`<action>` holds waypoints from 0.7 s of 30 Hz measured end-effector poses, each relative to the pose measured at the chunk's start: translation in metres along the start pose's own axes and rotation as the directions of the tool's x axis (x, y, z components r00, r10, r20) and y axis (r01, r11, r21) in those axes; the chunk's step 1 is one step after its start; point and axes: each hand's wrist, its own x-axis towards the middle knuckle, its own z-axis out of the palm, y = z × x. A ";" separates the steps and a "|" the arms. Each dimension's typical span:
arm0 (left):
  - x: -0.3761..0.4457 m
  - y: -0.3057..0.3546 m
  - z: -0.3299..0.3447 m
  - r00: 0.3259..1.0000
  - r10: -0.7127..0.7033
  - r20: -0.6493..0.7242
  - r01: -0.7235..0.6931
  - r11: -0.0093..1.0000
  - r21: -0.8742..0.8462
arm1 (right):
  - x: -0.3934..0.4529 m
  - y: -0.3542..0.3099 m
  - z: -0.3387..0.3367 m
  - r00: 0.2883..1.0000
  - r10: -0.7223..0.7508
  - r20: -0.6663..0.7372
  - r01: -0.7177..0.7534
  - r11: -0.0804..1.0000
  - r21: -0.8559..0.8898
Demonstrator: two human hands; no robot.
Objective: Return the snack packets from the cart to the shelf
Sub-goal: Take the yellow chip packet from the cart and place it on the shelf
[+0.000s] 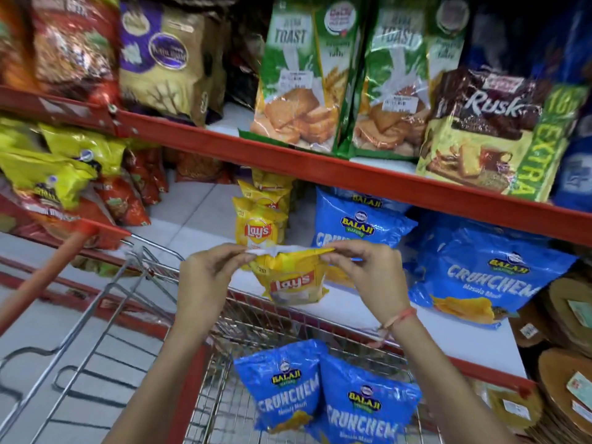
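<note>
Lay's packet [293,278], yellow, is hanging by its top seam between both hands, over the front edge of the white shelf [448,334] and just above the far end of the cart [134,277]. Left hand [205,272] is pinching the seam's left corner between thumb and fingers; right hand [362,267] is pinching the right corner the same way, with a thin orange thread [400,317] sitting around its wrist. Packet's lower edge is hovering close to the shelf surface (whether it is touching cannot be told).

Lay's stock [261,216], yellow, is standing in a short row on the same shelf, directly behind the held packet and running back into the bay.

Balaji Crunchem bags [477,270], blue, are leaning on the shelf to the right of the Lay's row, one large bag in front and more behind it.

Crunchem pair [326,398], blue, is lying in the wire basket of the cart, side by side, below the forearms.

Cart handle [41,277], red, is slanting across the lower left.

Toast packs [339,78], green, are standing on the red-edged upper shelf, with a Rusk pack [493,133] just beside them on the right.

Yellow and red snack bags [64,174] are crowding the bay to the left, blurred.
</note>
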 end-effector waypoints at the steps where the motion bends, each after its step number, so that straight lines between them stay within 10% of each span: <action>1: 0.010 -0.001 -0.001 1.000 0.020 -0.012 -0.020 0.999 0.033 | 0.012 0.000 0.005 1.000 -0.004 0.005 0.004 1.000 0.004; 12: 0.064 -0.070 0.022 1.000 -0.016 0.008 0.013 0.969 0.245 | 0.066 0.052 0.075 0.986 0.137 0.090 -0.131 0.989 -0.072; 21: -0.018 -0.119 0.035 0.937 -0.255 -0.239 0.262 0.965 0.000 | -0.004 0.089 0.083 0.995 -0.067 -0.072 0.055 0.986 -0.160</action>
